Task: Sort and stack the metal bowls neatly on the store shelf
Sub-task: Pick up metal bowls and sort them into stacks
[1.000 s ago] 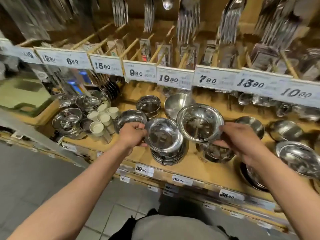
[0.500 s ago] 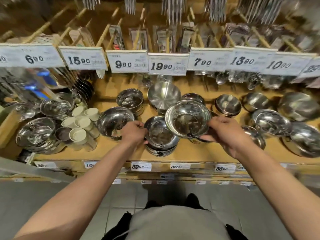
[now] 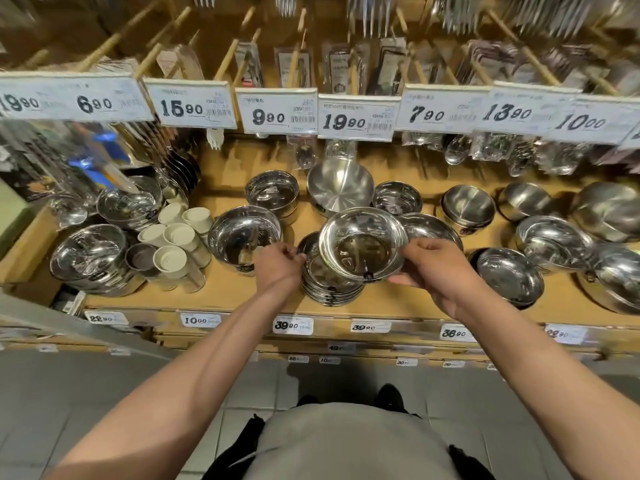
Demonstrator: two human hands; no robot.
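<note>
A shiny rimmed metal bowl (image 3: 362, 244) hangs over a stack of similar bowls (image 3: 329, 284) at the front middle of the wooden shelf (image 3: 398, 303). My right hand (image 3: 433, 268) grips the raised bowl by its right rim. My left hand (image 3: 278, 266) holds the left edge of the stack with curled fingers. The raised bowl covers most of the stack's top.
More steel bowls stand around: one (image 3: 244, 237) left of the stack, two (image 3: 273, 192) (image 3: 341, 185) behind it, several (image 3: 509, 275) to the right. Beige cups (image 3: 173, 247) and larger pots (image 3: 90, 254) sit at left. Price tags (image 3: 356, 116) and hanging cutlery overhang the shelf.
My right hand has brought the raised bowl leftward and down, over the stack. My left hand has stayed on the stack's edge. The view has swung to face the shelf squarely.
</note>
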